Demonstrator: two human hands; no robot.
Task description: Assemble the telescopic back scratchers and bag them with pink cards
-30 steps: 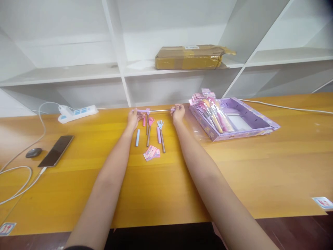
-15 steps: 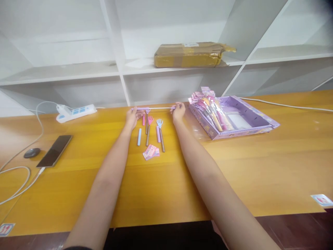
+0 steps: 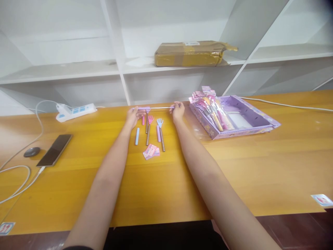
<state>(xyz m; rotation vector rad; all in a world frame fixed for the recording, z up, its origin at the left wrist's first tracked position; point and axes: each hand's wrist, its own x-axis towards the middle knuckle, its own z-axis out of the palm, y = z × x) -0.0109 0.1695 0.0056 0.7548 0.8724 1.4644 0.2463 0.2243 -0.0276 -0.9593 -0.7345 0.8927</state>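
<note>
A back scratcher (image 3: 160, 107) with a purple handle and thin metal rod is held level near the table's back edge. My left hand (image 3: 131, 117) is closed on its purple handle; my right hand (image 3: 178, 111) pinches the other end, mostly hidden by the fingers. Below lie a metal rod with a pink claw (image 3: 150, 119), one with a blue claw (image 3: 160, 122), and a third rod (image 3: 146, 125) partly under the held handle. Loose handles lie beside them: blue (image 3: 137, 136), purple (image 3: 158, 134) and pink (image 3: 143, 120). Small printed cards (image 3: 151, 151) overlap nearer me.
Right of my hands, a purple box (image 3: 249, 131) holds several bagged back scratchers (image 3: 214, 113). At left are a power strip (image 3: 78, 111), phone (image 3: 54, 150), mouse (image 3: 31, 152) and cables. A taped carton (image 3: 188, 55) rests on the shelf behind.
The loose blue handle has rolled slightly to the left. Both hands keep hold of the back scratcher, almost in the same place.
</note>
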